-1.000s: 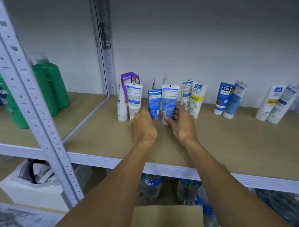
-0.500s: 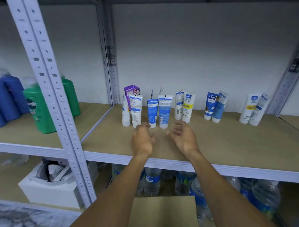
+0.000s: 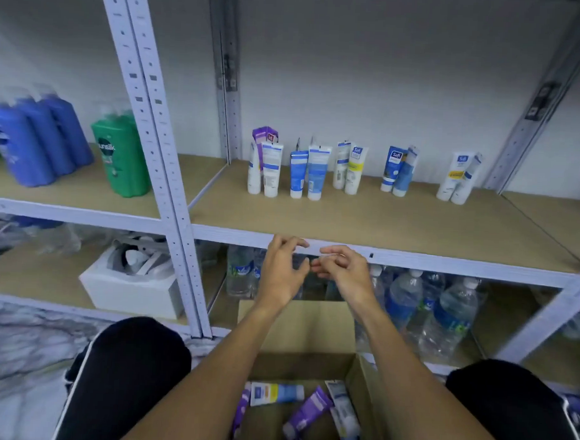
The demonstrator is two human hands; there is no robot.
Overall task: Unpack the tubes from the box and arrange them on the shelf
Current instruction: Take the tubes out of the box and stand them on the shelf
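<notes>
Several tubes stand cap-down in pairs along the back of the wooden shelf (image 3: 398, 221): a white pair (image 3: 266, 170) beside a purple one, a blue pair (image 3: 309, 175), a white and yellow pair (image 3: 349, 169), a blue pair (image 3: 398, 171) and another white pair (image 3: 458, 179). The open cardboard box (image 3: 297, 326) sits between my knees, with several tubes (image 3: 302, 408) lying in it. My left hand (image 3: 281, 271) and right hand (image 3: 343, 272) hover side by side in front of the shelf's edge, fingers loosely curled, holding nothing.
Blue bottles (image 3: 36, 142) and a green bottle (image 3: 120, 156) stand on the left shelf bay. Water bottles (image 3: 427, 309) fill the lower shelf behind the box. A white box (image 3: 129, 286) sits lower left. A grey upright post (image 3: 153, 130) divides the bays.
Both hands let go of the blue pair of tubes and drew back from the shelf to its front edge. The view pulled back and down, revealing the box.
</notes>
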